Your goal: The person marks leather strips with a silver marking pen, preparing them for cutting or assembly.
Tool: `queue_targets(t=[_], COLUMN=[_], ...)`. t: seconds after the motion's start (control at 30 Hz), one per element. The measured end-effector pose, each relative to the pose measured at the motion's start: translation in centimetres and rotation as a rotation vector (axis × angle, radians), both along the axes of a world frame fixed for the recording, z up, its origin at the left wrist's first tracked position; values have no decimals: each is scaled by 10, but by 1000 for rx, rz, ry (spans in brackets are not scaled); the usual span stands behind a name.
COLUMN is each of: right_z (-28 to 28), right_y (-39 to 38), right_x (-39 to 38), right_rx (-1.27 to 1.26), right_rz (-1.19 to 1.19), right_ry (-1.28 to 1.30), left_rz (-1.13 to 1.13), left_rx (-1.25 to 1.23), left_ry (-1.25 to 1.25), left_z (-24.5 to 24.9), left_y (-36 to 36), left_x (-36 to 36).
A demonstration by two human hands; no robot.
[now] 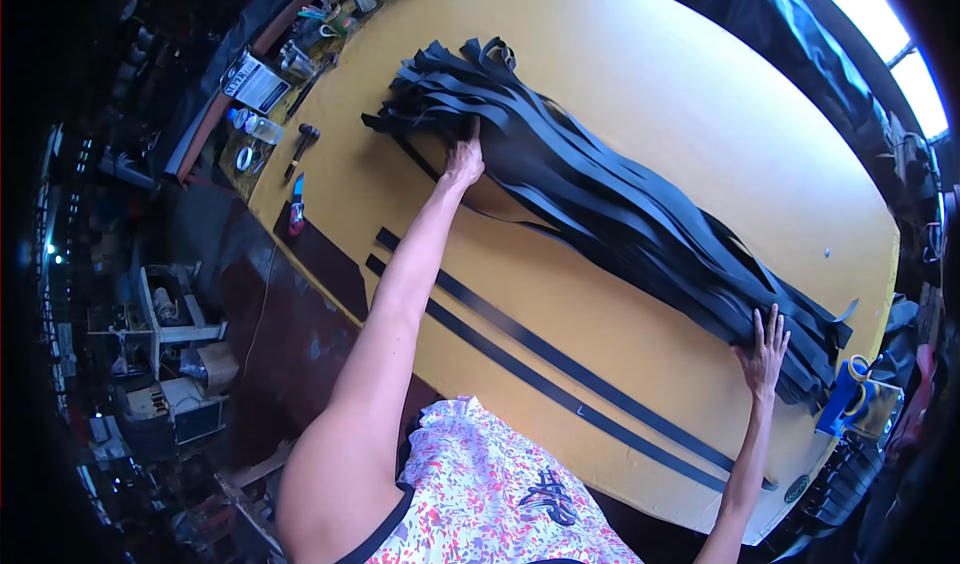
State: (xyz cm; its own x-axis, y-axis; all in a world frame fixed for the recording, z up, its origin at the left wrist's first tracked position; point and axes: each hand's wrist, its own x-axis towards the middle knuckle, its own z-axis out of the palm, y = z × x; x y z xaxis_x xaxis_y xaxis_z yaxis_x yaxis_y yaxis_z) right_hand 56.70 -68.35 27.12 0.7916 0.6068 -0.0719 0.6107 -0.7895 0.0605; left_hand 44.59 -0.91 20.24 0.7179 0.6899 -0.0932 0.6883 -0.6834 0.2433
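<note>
A long, thick pile of black strips (pixel 610 194) lies diagonally across the yellow table (pixel 660 74). My left hand (pixel 465 159) is at the pile's near edge toward its upper-left end, one finger extended onto the strips; the other fingers are partly hidden. My right hand (pixel 765 352) rests with spread fingers on the strips near the lower-right end. Between my body and the pile, two separate black strips lie side by side, an upper one (pixel 560 359) and a lower one (pixel 520 369). The upper one's left end is near my left forearm.
At the table's left edge are a hammer (pixel 303 149), a knife with a red handle (pixel 297 209), a clear bottle (pixel 262 128) and a labelled can (pixel 255 82). A blue tape dispenser (pixel 848 396) stands at the right edge. Shelves and clutter surround the table.
</note>
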Motion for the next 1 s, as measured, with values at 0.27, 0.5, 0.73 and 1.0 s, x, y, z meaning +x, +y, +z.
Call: queue_targets(t=[0.27,0.5,0.73,1.0], right_z=[6,28,21,28], right_y=[40,173,278,386], right_x=[-57,-144,-180,-141], right_rx=[182,858,1322,2242], right_rz=[-266,-308,-476,-552], right_ry=[-64,100,950,1690], left_rz=[-179,-591,-757,-971], left_rx=[294,109,-493,-950], left_ry=[5,-89,-179,-57], left_z=[49,49,109,205], left_y=[-28,-67,-54,-44], left_x=[-43,-12,-25,-82])
